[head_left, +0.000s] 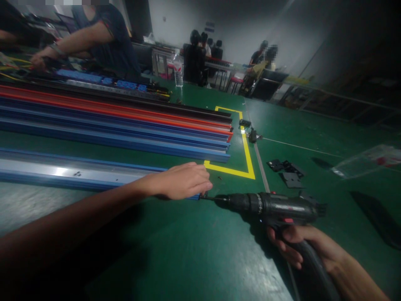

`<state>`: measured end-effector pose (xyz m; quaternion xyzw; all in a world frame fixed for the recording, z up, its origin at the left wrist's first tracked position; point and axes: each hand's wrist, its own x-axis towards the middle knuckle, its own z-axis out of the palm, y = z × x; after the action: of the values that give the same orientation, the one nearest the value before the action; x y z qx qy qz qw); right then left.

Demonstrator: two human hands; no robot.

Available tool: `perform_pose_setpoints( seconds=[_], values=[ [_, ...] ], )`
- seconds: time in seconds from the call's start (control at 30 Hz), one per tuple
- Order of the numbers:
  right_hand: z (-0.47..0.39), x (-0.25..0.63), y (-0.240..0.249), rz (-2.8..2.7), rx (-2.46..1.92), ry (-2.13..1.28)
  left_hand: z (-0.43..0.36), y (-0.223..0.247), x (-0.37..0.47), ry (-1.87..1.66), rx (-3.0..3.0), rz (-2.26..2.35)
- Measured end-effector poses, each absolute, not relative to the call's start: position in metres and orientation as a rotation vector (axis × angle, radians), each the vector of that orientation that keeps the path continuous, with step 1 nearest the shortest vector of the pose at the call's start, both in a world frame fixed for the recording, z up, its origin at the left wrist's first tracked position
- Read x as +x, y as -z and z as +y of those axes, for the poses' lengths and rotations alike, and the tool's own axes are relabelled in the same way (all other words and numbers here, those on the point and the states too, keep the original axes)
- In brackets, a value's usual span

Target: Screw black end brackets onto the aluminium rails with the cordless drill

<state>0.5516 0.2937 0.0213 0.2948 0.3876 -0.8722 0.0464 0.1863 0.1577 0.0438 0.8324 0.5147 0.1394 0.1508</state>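
Observation:
My left hand [184, 182] lies over the right end of a blue metal rail [78, 175] with a pale inner face, its fingers curled down round that end. In my right hand [300, 244] is a black cordless drill [278, 207] with red details, gripped by the handle. Its long thin bit [213, 198] points left and reaches the rail's end, just below my left fingertips. Whether a screw sits at the tip is too small to tell.
Behind lie several blue rails [125, 138] and red-orange rails [131, 109] beside a yellow tape outline [249, 161]. Black plates [290, 177], a bottle lying on its side [369, 161] and an upright bottle [178, 71] are on the green table. A person [106, 42] works across at left.

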Motion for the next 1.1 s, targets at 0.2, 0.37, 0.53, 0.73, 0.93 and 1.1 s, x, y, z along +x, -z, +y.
perform_pose_setpoints(
  seconds=[0.2, 0.37, 0.53, 0.73, 0.93, 1.1],
  values=[
    [0.2924, 0.5522, -0.0224, 1.202, 0.948, 2.653, 0.1583, -0.0427, 0.1859, -0.43, 2.402, 1.452],
    [0.2924, 0.5502, -0.0228, 1.198, 0.918, 2.654, 0.1583, -0.0429, 0.186, -0.44, 2.411, 1.447],
    [0.2934, 0.5512, -0.0222, 1.188, 0.919, 2.654, 0.1584, -0.0423, 0.1858, -0.423, 2.395, 1.462],
    [0.2936, 0.5513, -0.0226, 1.181, 0.891, 2.655, 0.1579, -0.0432, 0.1865, -0.405, 2.384, 1.478],
    [0.2928, 0.5506, -0.023, 1.169, 0.908, 2.658, 0.1582, -0.0441, 0.1867, -0.41, 2.395, 1.461],
    [0.2929, 0.551, -0.0232, 1.158, 0.899, 2.66, 0.1581, -0.0445, 0.1865, -0.45, 2.385, 1.452]
  ],
)
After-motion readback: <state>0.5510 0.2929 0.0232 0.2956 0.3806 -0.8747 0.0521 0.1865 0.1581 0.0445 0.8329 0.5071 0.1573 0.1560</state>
